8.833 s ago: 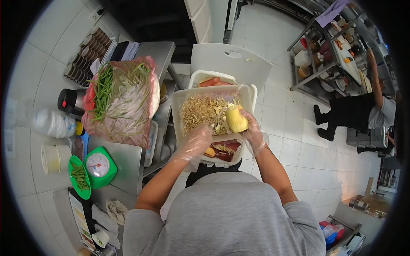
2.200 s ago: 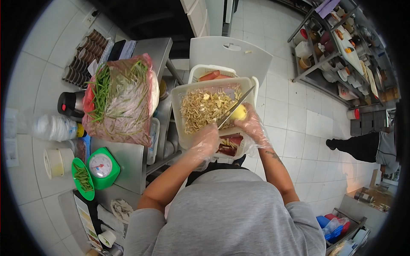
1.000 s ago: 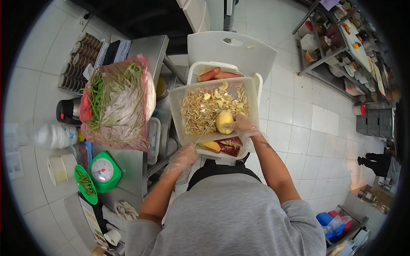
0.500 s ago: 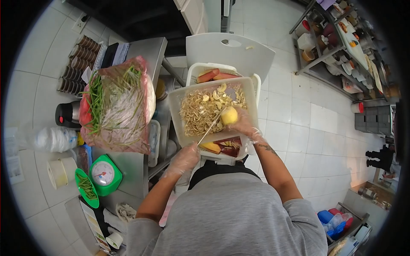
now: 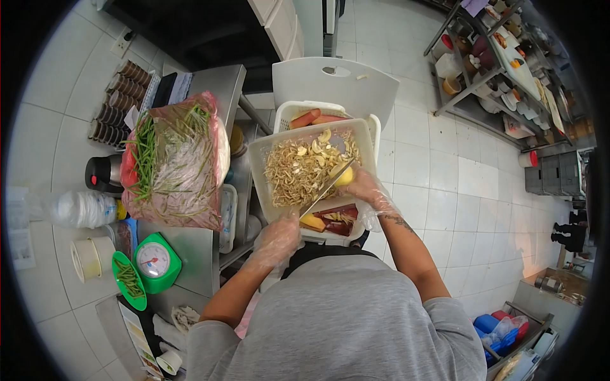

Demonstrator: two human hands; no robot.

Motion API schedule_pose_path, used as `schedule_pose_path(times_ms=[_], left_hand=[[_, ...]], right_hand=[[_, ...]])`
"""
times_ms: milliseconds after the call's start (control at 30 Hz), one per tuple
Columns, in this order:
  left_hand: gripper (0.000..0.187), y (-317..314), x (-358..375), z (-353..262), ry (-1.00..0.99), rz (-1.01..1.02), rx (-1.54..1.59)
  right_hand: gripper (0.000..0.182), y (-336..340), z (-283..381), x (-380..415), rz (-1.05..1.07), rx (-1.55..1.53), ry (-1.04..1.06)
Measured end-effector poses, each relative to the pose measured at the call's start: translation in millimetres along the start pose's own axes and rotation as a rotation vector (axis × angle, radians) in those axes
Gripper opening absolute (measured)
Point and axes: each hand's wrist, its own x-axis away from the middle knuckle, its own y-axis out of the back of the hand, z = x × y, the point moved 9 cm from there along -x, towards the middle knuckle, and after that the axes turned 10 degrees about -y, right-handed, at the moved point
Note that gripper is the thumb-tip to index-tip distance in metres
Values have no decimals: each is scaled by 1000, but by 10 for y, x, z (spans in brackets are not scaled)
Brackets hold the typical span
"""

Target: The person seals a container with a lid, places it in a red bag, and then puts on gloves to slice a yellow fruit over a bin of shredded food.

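Note:
My left hand (image 5: 278, 239), in a clear plastic glove, is closed round the handle of a knife (image 5: 325, 192). Its long thin blade slants up and right to the pale yellow banana blossom heart (image 5: 344, 175). My gloved right hand (image 5: 365, 188) grips this rounded piece from its right side, above a translucent tub (image 5: 258, 166). Brownish shreds (image 5: 292, 170) fill much of the tub, with pale curved slices (image 5: 325, 136) on top. Below the tub's near edge lie dark red and yellow husk pieces (image 5: 342, 222).
A white basket (image 5: 375, 136) with red pieces (image 5: 306, 119) sits under the tub, against a white chair back (image 5: 298, 76). On the left steel table (image 5: 181, 254) are a pink bag of green beans (image 5: 175, 162) and a green scale (image 5: 155, 260). A rack (image 5: 470, 89) stands at the right.
The blade has shifted up and now crosses the face of the yellow piece. My right hand has turned and lowered slightly. The whole view has shifted a little.

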Motion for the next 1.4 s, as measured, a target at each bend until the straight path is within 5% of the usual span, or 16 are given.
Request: schedule_pose_path(times_ms=[367, 533, 767, 900, 967, 1000, 1100, 1400], left_hand=[[23, -73, -260, -66, 3, -92, 142], [24, 27, -731, -243, 20, -106, 147], [31, 78, -883, -366, 115, -69, 168], [31, 77, -948, -335, -11, -161, 148], [29, -18, -880, -239, -78, -144, 126], [24, -9, -809, -190, -93, -169, 170], [18, 6, -612, -180, -104, -211, 244], [22, -1, -229, -233, -67, -149, 118]], right_hand=[[66, -14, 106, 91, 7, -70, 59], [69, 136, 219, 192, -133, 118, 8], [74, 72, 109, 171, -64, 184, -26], [75, 16, 117, 278, -126, 152, 18], [74, 186, 31, 228, -138, 85, -13], [75, 237, 76, 183, -134, -14, 140], [80, 345, 129, 224, -243, 182, 140], [76, 233, 37, 114, -131, 112, -18]])
